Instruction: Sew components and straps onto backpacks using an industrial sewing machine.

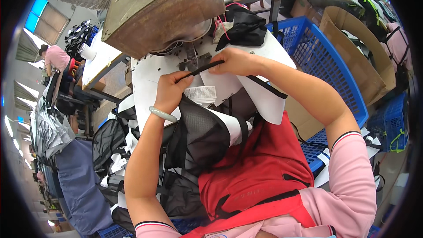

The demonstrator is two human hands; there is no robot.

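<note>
My left hand (168, 91), with a pale bangle (162, 114) at its wrist, pinches one end of a stretch of black edging (200, 69). My right hand (235, 63) pinches the same edging farther right, so it runs taut between them. Black mesh fabric (200, 128) with white panels (264, 101) hangs below toward my lap. A white printed label (200, 93) lies on the work beneath the edging. Just beyond my fingers is the needle area of a worn, brownish sewing machine (167, 15); its head hides part of the table behind.
A blue plastic basket (326, 57) and a cardboard box (352, 44) stand at the right. Black cloth (246, 25) lies on the white table (147, 77) beside the machine. Mesh pieces (110, 139) pile up at my left. Farther left, a person in pink (57, 57) bends over.
</note>
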